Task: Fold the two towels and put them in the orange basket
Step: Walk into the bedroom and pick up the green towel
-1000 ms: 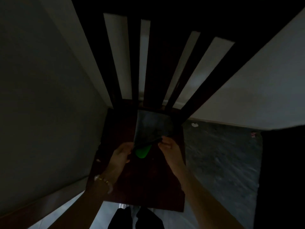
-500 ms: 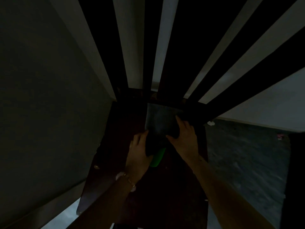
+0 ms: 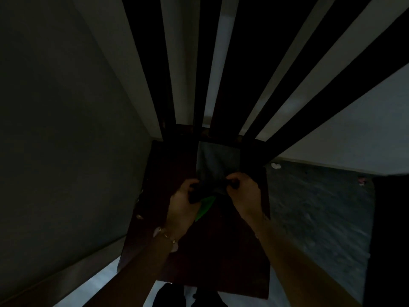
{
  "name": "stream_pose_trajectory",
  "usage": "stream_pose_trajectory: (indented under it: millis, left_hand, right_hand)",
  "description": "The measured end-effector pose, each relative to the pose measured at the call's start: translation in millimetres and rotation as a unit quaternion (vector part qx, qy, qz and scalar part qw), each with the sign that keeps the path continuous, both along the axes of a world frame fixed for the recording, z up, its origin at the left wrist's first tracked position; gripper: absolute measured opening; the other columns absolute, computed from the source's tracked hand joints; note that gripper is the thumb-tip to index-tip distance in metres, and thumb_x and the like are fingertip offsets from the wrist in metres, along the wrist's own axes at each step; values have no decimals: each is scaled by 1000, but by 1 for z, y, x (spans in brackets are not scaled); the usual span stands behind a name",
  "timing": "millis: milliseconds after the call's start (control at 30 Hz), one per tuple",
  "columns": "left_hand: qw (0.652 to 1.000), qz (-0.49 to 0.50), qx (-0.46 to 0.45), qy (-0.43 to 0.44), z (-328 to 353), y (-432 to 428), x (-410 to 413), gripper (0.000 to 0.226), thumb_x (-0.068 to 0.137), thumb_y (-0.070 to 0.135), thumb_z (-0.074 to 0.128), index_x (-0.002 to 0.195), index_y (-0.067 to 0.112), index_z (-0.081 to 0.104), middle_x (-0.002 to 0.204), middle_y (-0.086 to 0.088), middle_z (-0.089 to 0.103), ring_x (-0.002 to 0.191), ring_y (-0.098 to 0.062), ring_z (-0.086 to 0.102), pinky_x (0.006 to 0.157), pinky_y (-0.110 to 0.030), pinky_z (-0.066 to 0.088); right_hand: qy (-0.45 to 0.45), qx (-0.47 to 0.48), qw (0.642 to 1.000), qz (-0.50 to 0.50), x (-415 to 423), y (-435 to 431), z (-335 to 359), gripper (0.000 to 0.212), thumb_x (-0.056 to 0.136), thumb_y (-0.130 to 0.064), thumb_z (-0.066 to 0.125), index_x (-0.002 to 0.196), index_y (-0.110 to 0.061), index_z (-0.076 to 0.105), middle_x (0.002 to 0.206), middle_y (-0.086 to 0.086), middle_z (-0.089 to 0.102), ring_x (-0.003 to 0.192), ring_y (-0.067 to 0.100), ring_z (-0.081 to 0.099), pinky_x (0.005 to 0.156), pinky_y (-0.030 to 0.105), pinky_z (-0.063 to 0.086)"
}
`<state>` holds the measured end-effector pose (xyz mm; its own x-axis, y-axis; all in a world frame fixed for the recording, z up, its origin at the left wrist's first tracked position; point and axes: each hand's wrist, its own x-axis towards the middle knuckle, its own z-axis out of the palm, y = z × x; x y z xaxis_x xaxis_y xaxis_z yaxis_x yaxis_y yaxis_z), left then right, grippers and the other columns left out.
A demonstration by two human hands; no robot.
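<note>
The scene is very dim. A grey towel lies on a dark wooden chair seat, close to the chair back. My left hand pinches the towel's near left corner, and my right hand pinches its near right corner, both with curled fingers. A green cloth, perhaps the second towel, peeks out beneath the grey one between my hands. No orange basket is in view.
The chair's dark back slats rise in front of me. A grey wall stands at the left. A dark mottled floor lies to the right, with a dark object at the far right edge.
Half a second ago my hands lay flat on the towel; now both have drawn back to its near edge and pinch its corners. The view has closed in on the chair.
</note>
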<state>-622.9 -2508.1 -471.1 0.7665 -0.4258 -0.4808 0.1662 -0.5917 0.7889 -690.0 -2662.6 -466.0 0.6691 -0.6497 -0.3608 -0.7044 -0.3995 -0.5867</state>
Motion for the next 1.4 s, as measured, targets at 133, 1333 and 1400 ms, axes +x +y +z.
stream_pose_trajectory:
  millis: [133, 1333, 1400]
  left_hand:
    - [999, 22, -21, 24, 28, 16, -5, 50, 75, -3, 69, 119, 17, 55, 87, 14, 56, 94, -21, 63, 75, -31, 55]
    - [947, 192, -257, -11, 328, 189, -94, 35, 82, -13, 54, 92, 19, 65, 88, 0, 71, 81, -12, 67, 67, -20, 54]
    - [941, 210, -266, -13, 334, 195, -99, 32, 83, -12, 54, 94, 16, 64, 92, -4, 70, 86, -16, 66, 72, -21, 54]
  right_hand:
    - [-19, 20, 1000, -13, -8, 17, 34, 25, 87, -9, 58, 110, -15, 66, 116, 6, 64, 105, 20, 61, 86, 26, 45]
    - [-278, 300, 910, -67, -88, 199, 342, 14, 87, -4, 61, 93, -14, 68, 89, 2, 69, 83, 12, 65, 63, 14, 51]
    - [-276, 301, 912, -40, -86, 204, 346, 14, 87, -5, 62, 98, -11, 68, 92, 2, 68, 84, 9, 65, 64, 13, 51]
